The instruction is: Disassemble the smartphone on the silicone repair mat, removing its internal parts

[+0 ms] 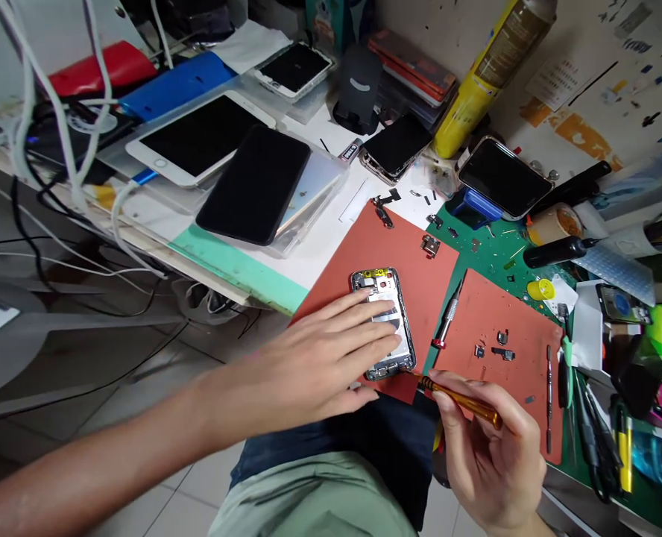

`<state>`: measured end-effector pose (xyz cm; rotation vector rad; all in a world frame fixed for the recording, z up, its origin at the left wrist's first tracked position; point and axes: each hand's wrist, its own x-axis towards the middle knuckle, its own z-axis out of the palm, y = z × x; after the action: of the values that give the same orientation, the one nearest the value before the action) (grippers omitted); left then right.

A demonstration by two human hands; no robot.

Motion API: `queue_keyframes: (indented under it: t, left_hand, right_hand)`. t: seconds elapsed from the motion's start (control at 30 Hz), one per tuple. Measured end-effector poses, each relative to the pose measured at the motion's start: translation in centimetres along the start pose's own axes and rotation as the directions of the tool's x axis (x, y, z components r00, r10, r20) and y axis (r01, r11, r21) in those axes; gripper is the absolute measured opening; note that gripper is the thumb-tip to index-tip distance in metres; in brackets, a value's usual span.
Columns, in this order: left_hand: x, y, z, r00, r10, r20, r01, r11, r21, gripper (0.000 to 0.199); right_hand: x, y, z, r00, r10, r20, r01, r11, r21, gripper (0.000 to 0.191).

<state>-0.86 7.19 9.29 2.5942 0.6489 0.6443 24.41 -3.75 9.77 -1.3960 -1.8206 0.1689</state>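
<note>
An opened phone body [399, 298] lies on a red-brown mat [342, 261] near the table's front edge, its metal inside facing up and yellow tape at its top end. My left hand [331, 350] rests across it, palm down, fingers stretched out and slightly apart. In my right hand [487, 447], thumb and fingers pinch an orange screwdriver [470, 403]. Its thin shaft points left to the bottom right corner of the phone body; whether the tip touches a screw is too small to tell. My left palm and fingers hide the left part of the phone body.
Small parts [502, 353] lie on a second mat [476, 306] to the right, with a metal pen-like tool [448, 317] between the mats. A black phone [256, 183] and a white tablet [197, 138] are at the left. A yellow can [487, 78] stands at the back.
</note>
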Motion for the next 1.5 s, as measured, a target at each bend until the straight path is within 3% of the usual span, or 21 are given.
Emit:
queue_keyframes:
  t: [0.17,0.47,0.63,0.77,0.87,1.03,1.13,1.3,1.37,1.5]
  left_hand:
    - [-0.5,0.4,2.5,0.995,-0.049,-0.087,0.045,0.998,-0.049,0.049]
    - [-0.2,0.1,3.0,0.989,-0.044,-0.142,0.038,0.998,-0.046,0.041]
    - [-0.4,-0.1,3.3,0.986,-0.045,-0.159,0.037,0.998,-0.054,0.040]
    - [-0.6,-0.2,3.5,0.986,-0.043,-0.164,0.034,0.998,-0.057,0.045]
    - [-0.6,-0.2,3.6,0.981,-0.042,-0.189,0.032,0.998,-0.055,0.045]
    - [-0.7,-0.3,3.9,0.980,-0.042,-0.197,0.032,0.998,-0.052,0.051]
    - [-0.7,-0.4,3.9,0.978,-0.042,-0.202,0.032,0.998,-0.054,0.043]
    - [-0.7,-0.4,3.9,0.977,-0.050,-0.207,0.038,0.997,-0.063,0.039]
    - [-0.6,-0.4,3.8,0.976,-0.054,-0.209,0.041,0.997,-0.067,0.041]
    - [-0.6,-0.4,3.8,0.977,-0.050,-0.207,0.039,0.998,-0.057,0.040]
  right_hand:
    - [0.2,-0.2,0.3,0.999,0.003,0.042,-0.004,1.000,0.013,0.062]
    - [0.2,-0.2,0.3,0.997,0.003,0.074,-0.003,1.000,-0.009,0.065]
    - [1.4,-1.0,-0.2,0.988,-0.119,0.100,0.140,0.960,-0.241,0.048]
    - [3.1,-1.6,-1.8,0.905,-0.209,0.371,0.324,0.903,-0.282,0.033]
    - [4.2,-1.7,-2.7,0.830,-0.177,0.529,0.332,0.919,-0.213,0.034]
    - [6.1,-2.2,-2.4,0.815,-0.160,0.557,0.327,0.920,-0.214,0.022]
    - [6.8,-2.6,-2.1,0.813,-0.172,0.557,0.351,0.907,-0.233,0.011]
    - [6.9,-2.3,-2.7,0.739,-0.229,0.634,0.441,0.876,-0.197,0.018]
    - [6.8,-2.1,-2.7,0.747,-0.212,0.630,0.418,0.887,-0.198,0.017]
    - [6.7,-2.0,-2.2,0.820,-0.168,0.547,0.368,0.887,-0.280,0.002]
